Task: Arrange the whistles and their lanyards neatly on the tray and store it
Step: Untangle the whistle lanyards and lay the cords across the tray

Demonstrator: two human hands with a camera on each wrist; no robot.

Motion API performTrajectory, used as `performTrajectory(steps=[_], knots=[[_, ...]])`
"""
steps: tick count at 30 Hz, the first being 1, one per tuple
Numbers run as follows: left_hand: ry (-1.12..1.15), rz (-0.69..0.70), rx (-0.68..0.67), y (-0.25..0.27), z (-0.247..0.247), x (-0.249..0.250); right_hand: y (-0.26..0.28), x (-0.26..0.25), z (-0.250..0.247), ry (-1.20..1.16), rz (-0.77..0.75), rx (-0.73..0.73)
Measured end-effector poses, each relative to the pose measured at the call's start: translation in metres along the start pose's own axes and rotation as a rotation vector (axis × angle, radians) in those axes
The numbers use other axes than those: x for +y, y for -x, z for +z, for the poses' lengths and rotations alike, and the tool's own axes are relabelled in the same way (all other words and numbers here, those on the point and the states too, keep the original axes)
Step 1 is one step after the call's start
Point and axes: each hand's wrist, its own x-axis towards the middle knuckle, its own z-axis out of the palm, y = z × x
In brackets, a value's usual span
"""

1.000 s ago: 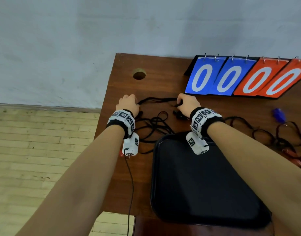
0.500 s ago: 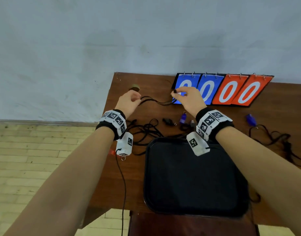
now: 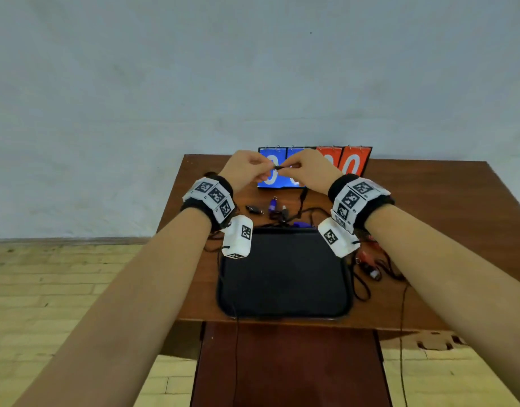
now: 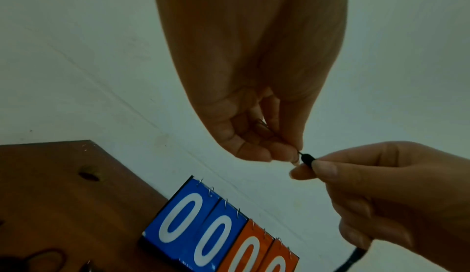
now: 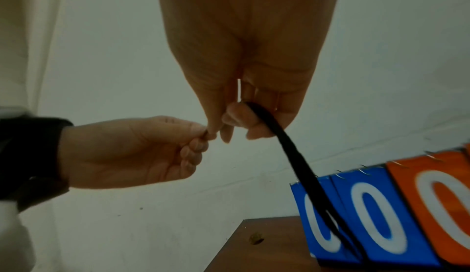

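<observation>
Both hands raised, left hand, right hand pinching black lanyard

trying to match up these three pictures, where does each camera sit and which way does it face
Head: worn high, looks forward and down at the table and black tray; both forearms show.
Left wrist: looks along the left hand toward the scoreboard.
Right wrist: looks along the right hand, black lanyard hanging.
Shared: both hands pinching the lanyard's end, scoreboard.

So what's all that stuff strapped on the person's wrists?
Each bare forearm wears a black wristband wrapped in white blocks printed with black square codes. A white, rounded box bearing the same kind of code hangs under each wrist. No sleeves or gloves show.
</observation>
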Motion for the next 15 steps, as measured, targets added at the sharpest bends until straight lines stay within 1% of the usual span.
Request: performTrajectory(steps=[3,5,9,11,15], knots=[[-0.082,-0.012,-0.033,0.023,0.016,-0.005,0.03,0.015,-0.001,-0.039,0.023,-0.009],[-0.138,-0.027,-0.021,0.038,0.023,-0.016,0.048,0.027,0.0,-0.072,0.05,-0.04],[-0.158,-0.073,0.075,0.059,0.023,-0.05,0.08,0.057,0.002,-0.167,0.126,-0.109],[-0.177,-0.105,0.124,0.066,0.019,-0.069,0.087,0.074,0.005,-0.203,0.178,-0.11],[-0.228,-0.212,0.199,0.069,0.005,-0.112,0.089,0.105,0.015,-0.284,0.295,-0.098]])
